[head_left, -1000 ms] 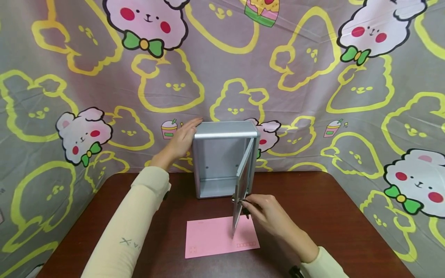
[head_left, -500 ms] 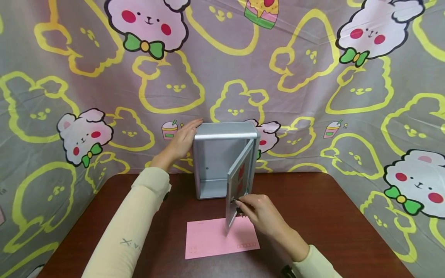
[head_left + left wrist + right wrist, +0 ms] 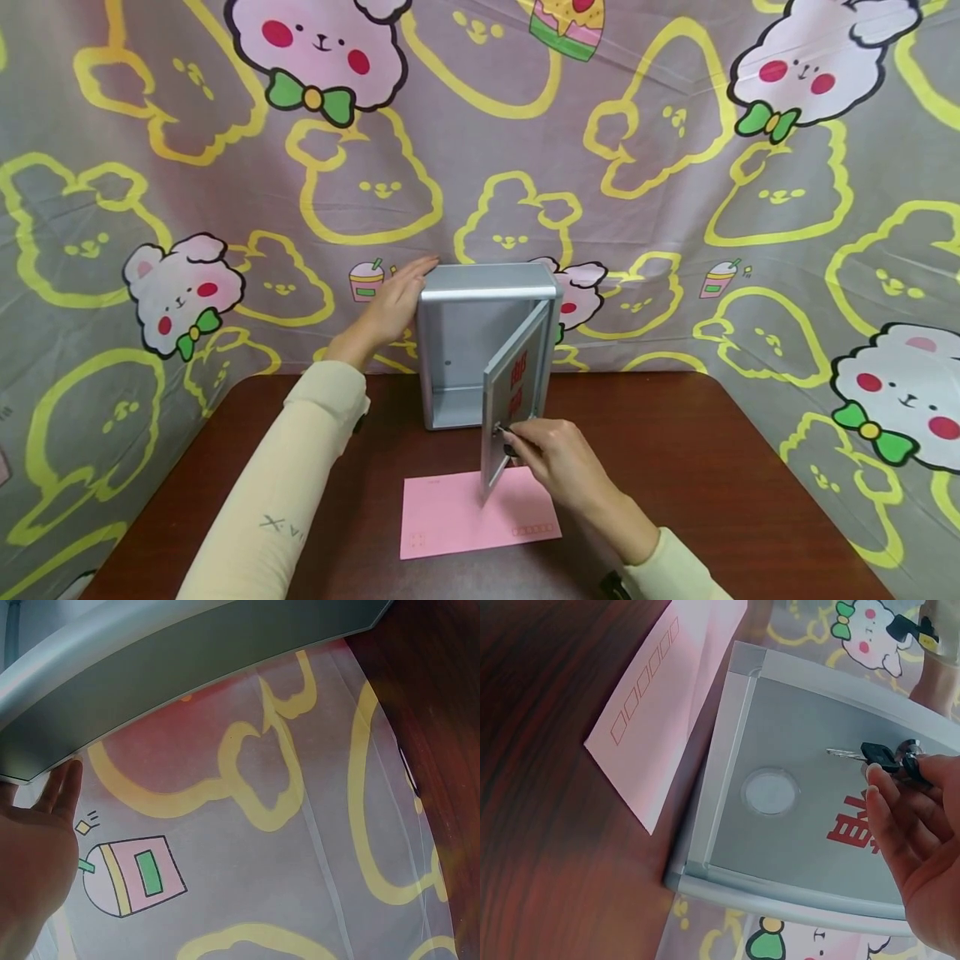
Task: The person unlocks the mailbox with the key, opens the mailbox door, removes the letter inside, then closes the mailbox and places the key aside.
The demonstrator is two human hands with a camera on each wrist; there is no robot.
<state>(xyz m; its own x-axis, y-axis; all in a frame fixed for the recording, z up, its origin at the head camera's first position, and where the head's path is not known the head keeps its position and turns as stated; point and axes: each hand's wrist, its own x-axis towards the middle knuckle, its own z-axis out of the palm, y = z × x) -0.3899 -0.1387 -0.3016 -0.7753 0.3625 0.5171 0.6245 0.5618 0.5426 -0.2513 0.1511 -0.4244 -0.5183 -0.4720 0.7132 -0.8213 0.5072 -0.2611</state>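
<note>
A silver-grey metal box (image 3: 480, 283) stands upright on the table, its hinged door (image 3: 513, 392) swung partway outward on the right. My left hand (image 3: 390, 308) rests against the box's upper left corner, fingers extended; the left wrist view shows fingertips (image 3: 69, 780) at the edge of its grey side. My right hand (image 3: 562, 458) pinches a black-headed key (image 3: 913, 766) that sits in the door's lock. A second key (image 3: 877, 755) dangles beside it. Red characters (image 3: 851, 825) and a round clear disc (image 3: 771, 793) show on the door's outer face.
A pink envelope (image 3: 457, 525) lies flat on the dark red-brown table (image 3: 675, 450), in front of the box and partly under the door's lower corner in the head view. Behind the box hangs a grey curtain (image 3: 525, 125) with cartoon animals.
My right hand has swung the door leftward, toward the box opening, by the key, so more of its outer face shows. My left hand has stayed on the box corner.
</note>
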